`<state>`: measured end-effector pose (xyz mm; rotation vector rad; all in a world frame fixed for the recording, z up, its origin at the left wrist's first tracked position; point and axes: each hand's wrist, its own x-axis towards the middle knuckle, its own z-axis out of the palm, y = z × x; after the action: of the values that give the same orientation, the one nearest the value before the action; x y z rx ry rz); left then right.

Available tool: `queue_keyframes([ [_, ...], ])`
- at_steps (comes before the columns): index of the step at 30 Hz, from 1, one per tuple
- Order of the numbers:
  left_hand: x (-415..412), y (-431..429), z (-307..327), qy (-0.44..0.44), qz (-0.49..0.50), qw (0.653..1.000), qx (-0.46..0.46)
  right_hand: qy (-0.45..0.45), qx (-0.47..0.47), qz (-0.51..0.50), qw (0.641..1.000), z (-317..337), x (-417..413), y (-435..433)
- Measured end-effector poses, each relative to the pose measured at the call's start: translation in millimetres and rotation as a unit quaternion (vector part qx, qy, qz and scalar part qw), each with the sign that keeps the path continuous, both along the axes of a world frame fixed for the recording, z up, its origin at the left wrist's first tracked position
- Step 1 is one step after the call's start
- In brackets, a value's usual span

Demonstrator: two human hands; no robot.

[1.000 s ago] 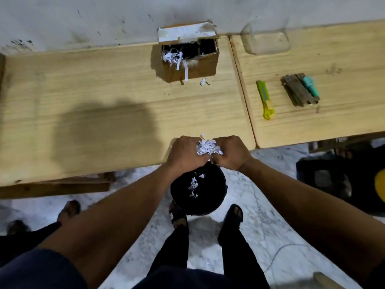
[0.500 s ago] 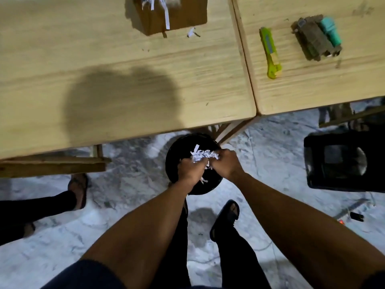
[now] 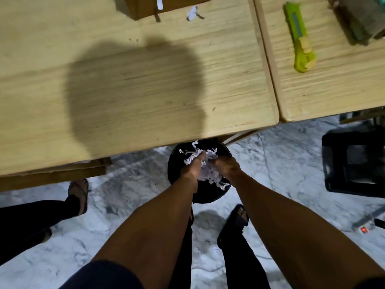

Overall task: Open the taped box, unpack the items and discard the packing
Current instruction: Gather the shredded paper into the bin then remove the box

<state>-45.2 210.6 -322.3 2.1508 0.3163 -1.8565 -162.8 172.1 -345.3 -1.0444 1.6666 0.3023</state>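
Note:
My left hand (image 3: pixel 190 170) and my right hand (image 3: pixel 227 166) reach down into a round black bin (image 3: pixel 173 165) on the floor, just under the table's front edge. Between them they press a clump of white shredded paper (image 3: pixel 206 163); loose strands spill around my fingers inside the bin. The brown cardboard box (image 3: pixel 166 5) stands on the table at the far side, cut off by the top edge, with a white strip hanging over its wall. A paper scrap (image 3: pixel 193 14) lies beside it.
A green utility knife (image 3: pixel 301 38) and a brownish unpacked item (image 3: pixel 358 19) lie on the right table. A black crate (image 3: pixel 354 161) stands on the marble floor at right, near a power strip (image 3: pixel 363 229). Another person's sandalled foot (image 3: pixel 78 195) is at left.
Both hands have carried the shredded paper from the table's edge down into the bin. My view has tilted downward, so the box has slid to the top edge.

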Motion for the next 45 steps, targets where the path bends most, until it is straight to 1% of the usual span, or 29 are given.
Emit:
queue_keyframes([
  [2, 3, 1, 4, 0.004, -0.013, 1.0, 0.001, 0.013, 0.009, 0.021, 1.0, -1, 2, -2],
  [5, 6, 2, 10, 0.006, -0.025, 1.0, 0.003, -0.007, 0.026, 0.011, 1.0, 7, 5, -1],
  [8, 7, 4, 17, 0.004, -0.036, 0.999, -0.008, -0.003, 0.044, 0.055, 0.998, 21, 6, 0],
  [11, 8, 8, 33, 0.004, -0.057, 0.998, -0.015, -0.026, 0.044, 0.061, 0.997, 35, 5, 6],
  [14, 11, 10, 62, 0.007, -0.089, 0.996, -0.029, -0.038, 0.027, 0.063, 0.997, 56, -5, 11],
  [17, 17, 17, 101, 0.019, -0.145, 0.988, -0.037, -0.045, 0.017, 0.109, 0.993, 101, -5, 8],
  [20, 31, 25, 143, 0.038, -0.234, 0.971, -0.032, -0.014, 0.036, 0.225, 0.974, 165, -5, -6],
  [22, 41, 26, 167, 0.045, -0.313, 0.948, -0.024, -0.019, 0.053, 0.261, 0.964, 201, -5, -17],
  [24, 51, 21, 192, 0.049, -0.381, 0.923, -0.031, -0.034, 0.115, 0.287, 0.95, 241, 0, -30],
  [25, 56, 14, 207, 0.058, -0.405, 0.912, -0.036, -0.036, 0.157, 0.312, 0.936, 261, 4, -39],
  [27, 67, -8, 232, 0.127, -0.441, 0.888, -0.026, -0.037, 0.22, 0.346, 0.911, 288, 10, -55],
  [28, 79, -22, 250, 0.165, -0.444, 0.88, -0.038, -0.048, 0.22, 0.351, 0.909, 305, 17, -69],
  [30, 100, -48, 279, 0.216, -0.405, 0.885, -0.085, -0.084, 0.185, 0.327, 0.923, 332, 23, -96],
  [32, 126, -72, 302, 0.185, -0.35, 0.905, -0.157, -0.129, 0.112, 0.29, 0.942, 358, 27, -126],
  [34, 156, -97, 325, 0.114, -0.274, 0.923, -0.243, -0.168, 0.0, 0.209, 0.963, 379, 33, -158],
  [36, 179, -118, 340, -0.006, -0.177, 0.932, -0.315, -0.189, -0.135, 0.092, 0.968, 387, 36, -185],
  [38, 193, -141, 341, -0.124, -0.067, 0.927, -0.348, -0.212, -0.241, -0.038, 0.946, 384, 40, -206],
  [39, 197, -152, 337, -0.164, -0.025, 0.92, -0.355, -0.218, -0.279, -0.089, 0.931, 380, 44, -214],
  [40, 197, -162, 331, -0.179, 0.011, 0.914, -0.363, -0.218, -0.306, -0.127, 0.918, 373, 47, -221],
  [41, 194, -170, 328, -0.17, 0.048, 0.912, -0.369, -0.214, -0.319, -0.152, 0.911, 365, 51, -227],
  [43, 186, -186, 320, -0.127, 0.112, 0.911, -0.375, -0.208, -0.319, -0.171, 0.909, 350, 60, -240],
  [45, 176, -200, 308, -0.105, 0.18, 0.901, -0.382, -0.205, -0.312, -0.175, 0.911, 334, 69, -252],
])
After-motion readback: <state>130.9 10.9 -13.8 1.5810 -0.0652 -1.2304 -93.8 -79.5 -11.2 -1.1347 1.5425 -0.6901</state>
